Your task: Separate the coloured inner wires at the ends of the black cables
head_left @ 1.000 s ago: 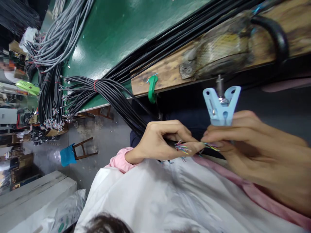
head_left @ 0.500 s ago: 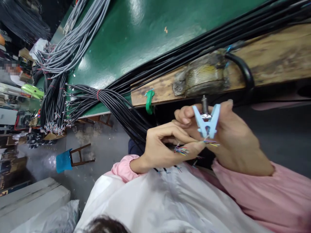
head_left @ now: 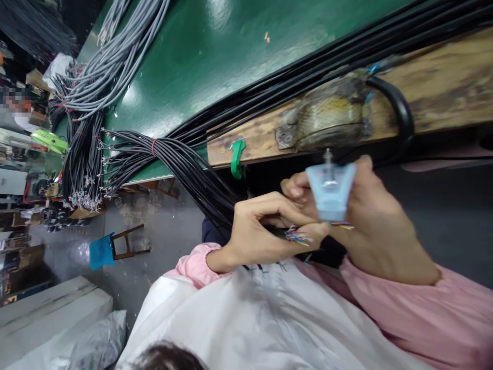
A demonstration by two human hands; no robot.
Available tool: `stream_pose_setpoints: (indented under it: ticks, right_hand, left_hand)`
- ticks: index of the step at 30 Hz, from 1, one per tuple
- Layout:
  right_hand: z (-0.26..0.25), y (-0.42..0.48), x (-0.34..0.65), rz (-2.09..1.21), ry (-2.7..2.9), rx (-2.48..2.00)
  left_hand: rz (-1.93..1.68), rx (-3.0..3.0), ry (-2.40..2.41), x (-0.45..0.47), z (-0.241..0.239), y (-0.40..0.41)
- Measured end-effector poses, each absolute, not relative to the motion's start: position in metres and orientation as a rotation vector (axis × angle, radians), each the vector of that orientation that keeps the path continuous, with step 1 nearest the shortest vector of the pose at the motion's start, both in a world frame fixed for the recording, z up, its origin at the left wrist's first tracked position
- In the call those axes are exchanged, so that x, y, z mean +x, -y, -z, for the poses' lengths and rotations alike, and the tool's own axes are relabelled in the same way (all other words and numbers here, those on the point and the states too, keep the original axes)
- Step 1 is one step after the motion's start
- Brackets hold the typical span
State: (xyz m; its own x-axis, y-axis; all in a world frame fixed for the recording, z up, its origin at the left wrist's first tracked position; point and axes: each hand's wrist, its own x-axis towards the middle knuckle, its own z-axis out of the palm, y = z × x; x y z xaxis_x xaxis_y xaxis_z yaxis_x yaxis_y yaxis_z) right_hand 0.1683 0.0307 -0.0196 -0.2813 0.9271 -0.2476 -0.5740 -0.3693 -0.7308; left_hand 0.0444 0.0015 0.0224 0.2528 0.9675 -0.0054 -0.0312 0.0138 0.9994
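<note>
My left hand (head_left: 269, 228) is closed in a pinch on a black cable end, with a tuft of thin multicoloured wires (head_left: 298, 236) sticking out past the fingers. More coloured wires (head_left: 342, 225) show at the fingertips, right below a light blue clip (head_left: 332, 192). The clip sits on a short metal shaft (head_left: 328, 158) and looks smeared by motion. Around it curves my right hand (head_left: 379, 226), thumb on one side and bent fingers on the other, apart from each other. Part of those fingers is hidden behind the clip and my left hand.
A motor-like housing (head_left: 331, 115) wrapped in tape is fixed to a wooden board (head_left: 442, 82). Beside it hangs a green hook-shaped piece (head_left: 238, 158). Black cables (head_left: 185, 164) and grey cables (head_left: 127, 51) lie on the green table (head_left: 239, 56). A blue-seated stool (head_left: 102, 253) is on the floor.
The clip showed as a clear V shape before and is now a blurred, filled-out form. Both hands stay almost in place; the view has shifted slightly.
</note>
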Motion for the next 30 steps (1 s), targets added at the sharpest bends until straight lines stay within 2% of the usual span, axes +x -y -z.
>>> stream_pose_setpoints:
  ticks: [8, 12, 16, 22, 30]
  right_hand:
    - [0.035, -0.001, 0.182, -1.667, 0.746, -0.857]
    - [0.031, 0.018, 0.187, -1.556, 1.130, -0.675]
    - [0.034, 0.024, 0.179, -1.488, 1.465, -0.815]
    - [0.030, 0.037, 0.167, -1.068, 1.296, -1.158]
    - [0.023, 0.042, 0.164, -0.930, 1.286, -1.102]
  left_hand:
    - [-1.005, 1.597, -0.815, 0.020, -0.011, -0.003]
    - [-0.829, 1.591, -0.716, -0.004, -0.001, -0.011]
    - [-0.706, 1.409, -0.789, -0.014, 0.006, -0.009]
    - [-0.927, 1.410, -0.908, -0.008, 0.014, 0.009]
    - [-1.169, 1.742, -0.886, 0.002, 0.013, 0.010]
